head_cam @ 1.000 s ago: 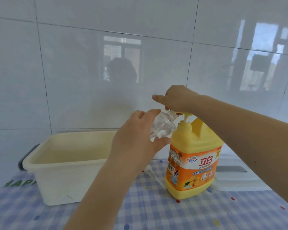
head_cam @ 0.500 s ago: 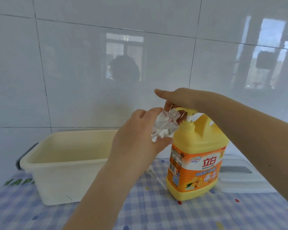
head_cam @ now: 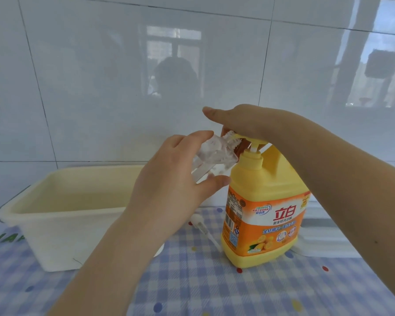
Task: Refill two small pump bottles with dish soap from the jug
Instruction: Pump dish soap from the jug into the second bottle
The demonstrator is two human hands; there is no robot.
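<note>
Wrapping round a small clear bottle (head_cam: 211,156), the left hand (head_cam: 171,190) is curling its fingers over the top and its thumb underneath, tilting the threaded neck up and to the right so the mouth is sitting just under the spout of the yellow pump head (head_cam: 252,140). Over on the right, the right hand (head_cam: 244,120) is lying flat on that pump head, fingers straight and pointing left, palm pressing down and gripping nothing. The big yellow jug (head_cam: 265,208) is standing upright on the checked tablecloth (head_cam: 214,288), just right of centre, and it is looking heavy enough to stay planted under a straight downward push. The little bottle is thin, light plastic and probably getting slick once soap runs over it, so holding it round the body, as now, is looking like the sensible place. How much soap is inside it, I cannot tell; the motion blur is hiding that. A loose white pump with its dip tube (head_cam: 203,229) is lying on the cloth just left of the jug, and a cream tub (head_cam: 62,208) is sitting at the far left, against the tiled wall.
</note>
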